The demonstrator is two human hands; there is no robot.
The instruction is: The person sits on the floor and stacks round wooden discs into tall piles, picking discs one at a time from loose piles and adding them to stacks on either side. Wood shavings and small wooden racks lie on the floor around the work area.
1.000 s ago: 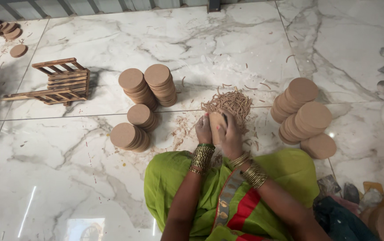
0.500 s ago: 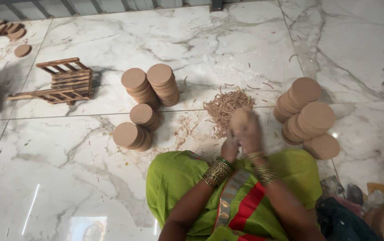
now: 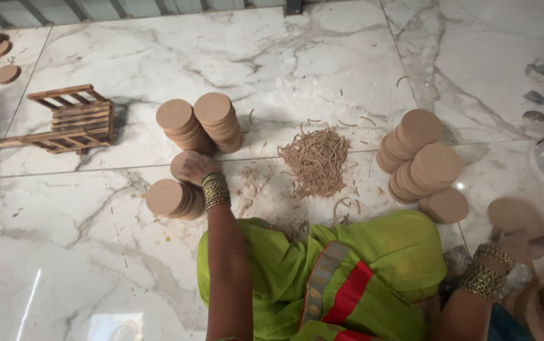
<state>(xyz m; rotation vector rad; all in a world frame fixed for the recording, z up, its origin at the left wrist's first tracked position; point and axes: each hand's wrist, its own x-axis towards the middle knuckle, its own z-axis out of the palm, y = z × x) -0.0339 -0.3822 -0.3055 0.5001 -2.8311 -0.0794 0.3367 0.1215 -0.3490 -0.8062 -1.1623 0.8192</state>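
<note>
There is only one view, from the camera on my head. It looks steeply down and forward over my lap onto the marble floor (image 3: 95, 252) where I sit, near enough that my arms run out of the bottom edge. My left hand (image 3: 193, 167) sits left of centre; my right hand (image 3: 518, 237) is at the far right edge. The top of the picture reaches the floor's far side, by a small wooden rack (image 3: 63, 120).

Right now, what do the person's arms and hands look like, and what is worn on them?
Both forearms are bare, with no sleeves or gloves. The left hand has a stack of thin gold bangles at the wrist. The right hand has similar gold bangles.
</note>
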